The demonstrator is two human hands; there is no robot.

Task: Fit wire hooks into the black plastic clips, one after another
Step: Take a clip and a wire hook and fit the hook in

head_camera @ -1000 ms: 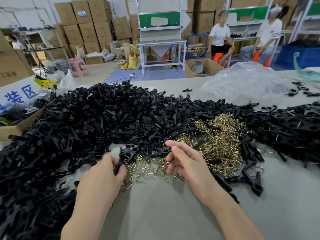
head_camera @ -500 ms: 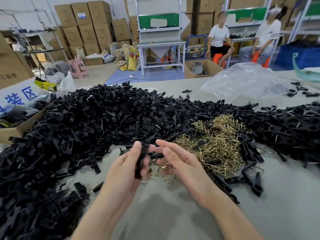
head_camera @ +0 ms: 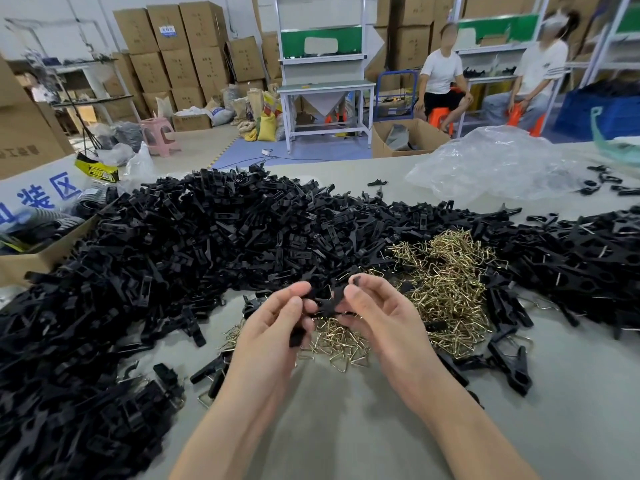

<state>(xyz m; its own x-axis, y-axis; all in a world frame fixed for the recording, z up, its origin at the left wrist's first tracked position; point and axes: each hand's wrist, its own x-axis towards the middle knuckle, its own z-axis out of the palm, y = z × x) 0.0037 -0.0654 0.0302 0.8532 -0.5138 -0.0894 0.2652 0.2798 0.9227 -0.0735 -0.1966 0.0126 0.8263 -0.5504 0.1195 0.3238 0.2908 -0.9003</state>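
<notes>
Pinching a small black plastic clip (head_camera: 327,303) between them, a worker's two bare hands meet above a grey table (head_camera: 346,427). The left hand (head_camera: 273,330) curls its thumb and fingers round the clip's near end, and a second black piece (head_camera: 297,337) shows under its fingers. The right hand (head_camera: 384,320) grips the clip's other side between thumb and forefinger, its remaining fingers loosely bent. Whether a wire hook sits in the clip cannot be told, as the fingers hide the joint.

Directly beneath both hands lies a thin scatter of brass-coloured triangular wire hooks (head_camera: 341,344). A thicker tangled hook heap (head_camera: 450,282) rises just beyond and to the right of the right hand. A broad mound of loose black clips (head_camera: 194,244) spreads beyond the fingertips and sweeps round to the left of the left hand. Several assembled clips with wire loops (head_camera: 510,362) lie to the right of the right wrist. A crumpled clear plastic bag (head_camera: 495,168) sits well beyond the right hand, and an open cardboard box (head_camera: 38,259) stands far to the left of the left hand, at the table's edge.
</notes>
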